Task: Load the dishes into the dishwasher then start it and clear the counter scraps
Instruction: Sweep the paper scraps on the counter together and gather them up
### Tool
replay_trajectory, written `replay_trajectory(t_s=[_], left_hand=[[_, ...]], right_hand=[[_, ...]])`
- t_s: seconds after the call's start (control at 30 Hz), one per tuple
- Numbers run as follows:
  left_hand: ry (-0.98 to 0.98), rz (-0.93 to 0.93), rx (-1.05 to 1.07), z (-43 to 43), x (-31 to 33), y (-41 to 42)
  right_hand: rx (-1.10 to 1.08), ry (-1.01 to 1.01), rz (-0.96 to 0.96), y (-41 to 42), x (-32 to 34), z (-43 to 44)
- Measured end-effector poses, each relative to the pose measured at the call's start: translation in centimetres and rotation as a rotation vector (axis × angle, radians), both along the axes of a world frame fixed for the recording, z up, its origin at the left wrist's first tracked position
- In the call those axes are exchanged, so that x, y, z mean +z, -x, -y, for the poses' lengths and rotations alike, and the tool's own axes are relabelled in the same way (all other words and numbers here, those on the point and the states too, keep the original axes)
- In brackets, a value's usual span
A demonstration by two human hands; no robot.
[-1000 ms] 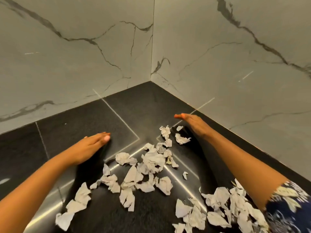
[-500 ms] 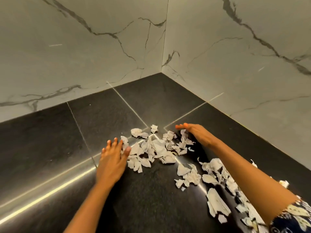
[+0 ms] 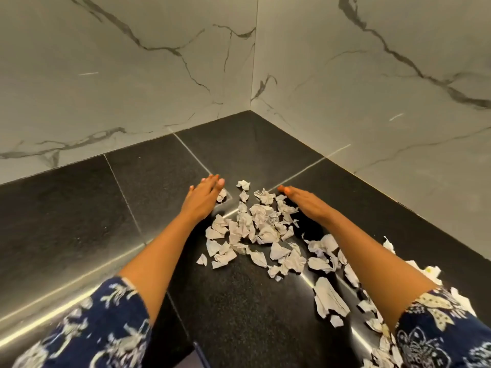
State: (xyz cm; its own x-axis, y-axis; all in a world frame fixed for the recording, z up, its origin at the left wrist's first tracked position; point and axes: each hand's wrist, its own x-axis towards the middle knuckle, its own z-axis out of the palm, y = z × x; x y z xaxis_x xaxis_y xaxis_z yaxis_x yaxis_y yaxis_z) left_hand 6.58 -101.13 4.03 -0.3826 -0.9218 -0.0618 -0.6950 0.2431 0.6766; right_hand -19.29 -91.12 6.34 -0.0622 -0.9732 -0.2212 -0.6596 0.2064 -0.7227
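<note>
Nearest the camera, two dark blue floral sleeves are framing the view, the left sleeve (image 3: 87, 333) at the bottom left and the right sleeve (image 3: 438, 338) at the bottom right. Both bare forearms are reaching forward over the black stone counter (image 3: 79, 208), which is catching streaks of light along its seams.

A loose trail of torn paper scraps (image 3: 329, 301) is lying along the right forearm, on both sides of it, from the sleeve towards the wrist. Farther out, between the two arms, the main pile (image 3: 255, 227) of scraps is sitting heaped on the counter, with several flatter pieces spread at its near edge.

The left hand (image 3: 203, 199) is resting on the counter at the pile's left side, fingers straight and held together, gripping nothing. One small scrap (image 3: 221, 195) is lying right against its fingertips. The right hand (image 3: 305, 203) is resting at the pile's right side, turned on its edge, fingers straight and together, also holding nothing, with scraps touching its inner side.

Between the two sets of fingertips, one crumpled scrap (image 3: 243, 185) is lying slightly apart from the pile on its far side. Beyond it the counter is running into a corner, where the left wall (image 3: 119, 75) and the right wall (image 3: 385, 88), both pale marble with dark veins, are meeting.
</note>
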Motion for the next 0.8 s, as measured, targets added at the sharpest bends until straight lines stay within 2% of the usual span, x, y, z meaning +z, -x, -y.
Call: replay_trajectory(t_s=[0.1, 0.17, 0.23, 0.3, 0.4, 0.47, 0.5, 0.57, 0.6, 0.73, 0.8], left_hand=[[-0.02, 0.053, -0.225, -1.5, 0.4, 3.2], [-0.077, 0.014, -0.366, -4.0, 0.6, 3.9], [-0.165, -0.12, -0.43, -6.3, 1.3, 3.5], [-0.146, -0.157, -0.403, -7.0, 2.5, 2.5], [-0.038, -0.096, -0.159, -6.3, 2.8, -2.0], [-0.077, -0.046, 0.045, -6.7, 1.7, -5.4], [-0.079, 0.003, 0.074, -7.6, 1.0, -6.3], [-0.004, 0.055, 0.007, -10.1, -0.7, -5.7], [0.008, 0.02, -0.019, -11.3, -1.2, -4.5], [-0.014, -0.025, -0.171, -15.2, -1.1, 2.3], [-0.092, -0.128, -0.236, -17.1, -0.1, 4.2]], right_hand=[[0.143, -0.018, -0.158, -0.5, -0.2, -1.6], [0.095, -0.004, -0.154, 0.3, -0.3, -3.7], [-0.029, 0.046, -0.075, 1.4, 0.2, -5.9], [-0.116, 0.115, -0.043, 2.7, 1.2, -7.9], [-0.263, 0.199, -0.105, 5.4, 2.3, -11.4], [-0.391, 0.166, -0.19, 7.6, 1.9, -14.7], [-0.452, 0.097, -0.223, 8.2, 1.7, -16.3], [-0.517, -0.036, -0.236, 8.4, 0.4, -18.3], [-0.504, -0.069, -0.241, 7.9, -0.3, -18.3], [-0.328, -0.062, -0.192, 4.5, -1.4, -16.7], [-0.309, -0.015, -0.148, 3.9, -0.6, -17.3]])
